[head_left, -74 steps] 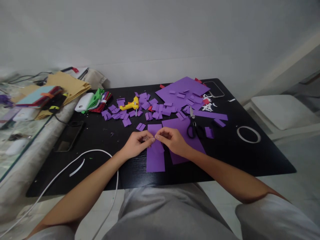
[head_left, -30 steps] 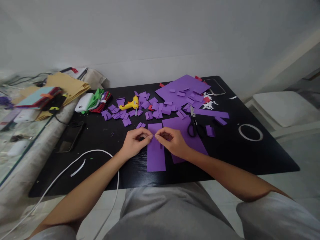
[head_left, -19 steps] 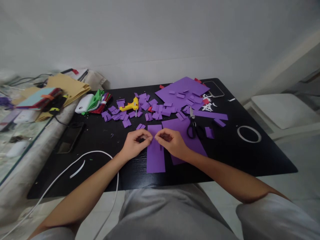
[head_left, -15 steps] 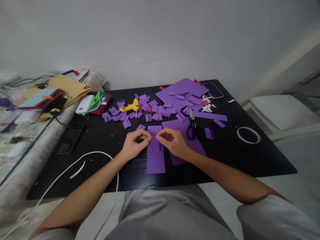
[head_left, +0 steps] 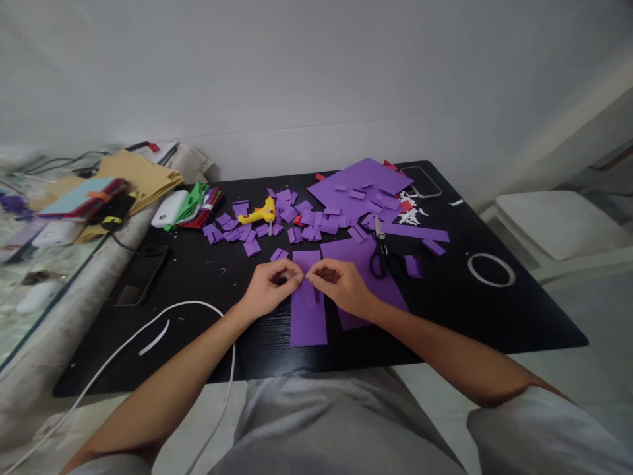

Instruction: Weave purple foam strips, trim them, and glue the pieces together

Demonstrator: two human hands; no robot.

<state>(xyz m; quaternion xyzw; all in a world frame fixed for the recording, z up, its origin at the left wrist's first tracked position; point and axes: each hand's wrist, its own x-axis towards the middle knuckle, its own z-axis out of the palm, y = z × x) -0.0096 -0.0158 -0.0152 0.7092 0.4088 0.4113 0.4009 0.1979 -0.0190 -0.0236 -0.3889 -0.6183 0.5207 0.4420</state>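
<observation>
My left hand [head_left: 273,285] and my right hand [head_left: 341,284] meet over a purple paper strip [head_left: 307,323] lying upright on the black table. Each is closed in a pinch of thumb and forefinger, with the fingertips almost touching. Between them is a small piece of purple paper, mostly hidden by the fingers. Under my right hand and wrist lies a wider purple sheet [head_left: 349,249]. Black-handled scissors [head_left: 380,247] rest at the right edge of that sheet, their blades pointing away from me.
Behind my hands lie several small folded purple pieces [head_left: 252,247], a yellow glue gun [head_left: 260,212] and a large purple sheet [head_left: 363,175]. A tape ring [head_left: 491,270] sits at right. At left are a phone [head_left: 141,277] and a white cable [head_left: 163,311].
My fingertips have drawn slightly closer together, and the thin purple edge seen between them before is now mostly covered. The view has shifted very slightly.
</observation>
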